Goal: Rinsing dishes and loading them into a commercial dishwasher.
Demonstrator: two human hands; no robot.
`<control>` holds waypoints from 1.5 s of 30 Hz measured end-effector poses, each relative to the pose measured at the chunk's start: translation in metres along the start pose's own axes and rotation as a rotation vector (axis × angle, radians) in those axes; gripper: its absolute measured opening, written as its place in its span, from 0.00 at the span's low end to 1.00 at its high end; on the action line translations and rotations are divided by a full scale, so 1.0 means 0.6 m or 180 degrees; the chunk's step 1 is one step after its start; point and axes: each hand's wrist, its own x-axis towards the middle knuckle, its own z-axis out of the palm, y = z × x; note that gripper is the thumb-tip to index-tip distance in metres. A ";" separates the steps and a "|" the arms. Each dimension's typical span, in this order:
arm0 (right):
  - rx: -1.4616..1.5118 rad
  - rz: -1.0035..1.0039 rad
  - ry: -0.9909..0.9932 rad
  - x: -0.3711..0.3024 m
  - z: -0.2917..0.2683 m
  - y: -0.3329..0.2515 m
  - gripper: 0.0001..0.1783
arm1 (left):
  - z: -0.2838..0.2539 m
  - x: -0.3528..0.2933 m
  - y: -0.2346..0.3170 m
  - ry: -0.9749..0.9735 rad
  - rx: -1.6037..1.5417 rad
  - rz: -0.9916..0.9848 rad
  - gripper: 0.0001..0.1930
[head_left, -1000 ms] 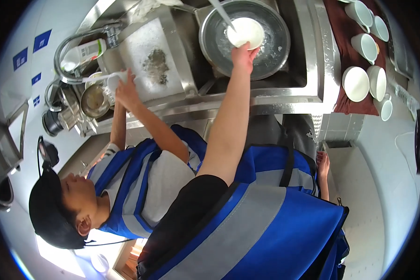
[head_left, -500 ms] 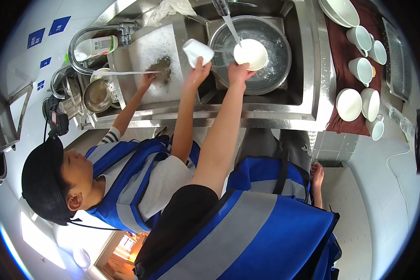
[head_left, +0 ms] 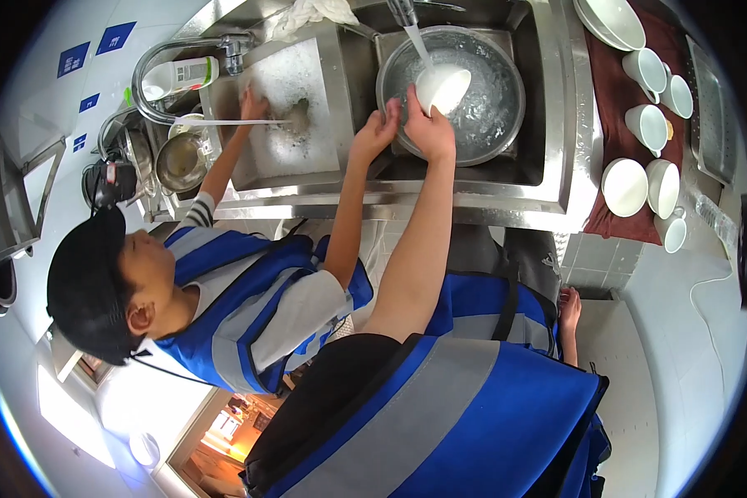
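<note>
My left hand (head_left: 430, 133) holds a white bowl (head_left: 442, 88), tilted, under the running tap (head_left: 402, 12). Below it is a round metal basin (head_left: 519, 108) with bubbling water, standing in the right-hand sink. Down beside my body, my right hand (head_left: 569, 307) is partly hidden by my blue vest; its fingers look loosely bent, with nothing seen in them. A co-worker's open, empty hand (head_left: 377, 131) is close to my left hand, near the divider between the sinks. The co-worker's other hand (head_left: 253, 106), blurred, is over the foamy left sink (head_left: 336, 108).
White cups (head_left: 646, 127) and bowls (head_left: 625, 187) stand on a brown cloth (head_left: 599, 220) at the right, beside a metal tray (head_left: 710, 112). Metal pots (head_left: 180, 163) and a white bottle (head_left: 177, 77) are left of the sinks. The co-worker (head_left: 249, 307) stands close at my left.
The white cup has left the co-worker's hand; I cannot see where it is. The bowl in my left hand has tilted. The co-worker's other hand has moved away from the foamy water.
</note>
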 end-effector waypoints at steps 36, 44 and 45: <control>0.0315 0.0092 -0.0099 -0.017 -0.053 0.013 0.20 | 0.237 -0.091 0.236 -0.2695 -0.1293 -0.1319 0.34; 0.0324 0.0494 -0.0078 0.005 -0.077 0.046 0.21 | 0.267 -0.086 0.242 -0.2751 -0.0569 -0.0664 0.41; 0.0308 0.0493 -0.0136 0.016 -0.069 0.042 0.21 | 0.263 -0.082 0.240 -0.2775 -0.0618 -0.0746 0.41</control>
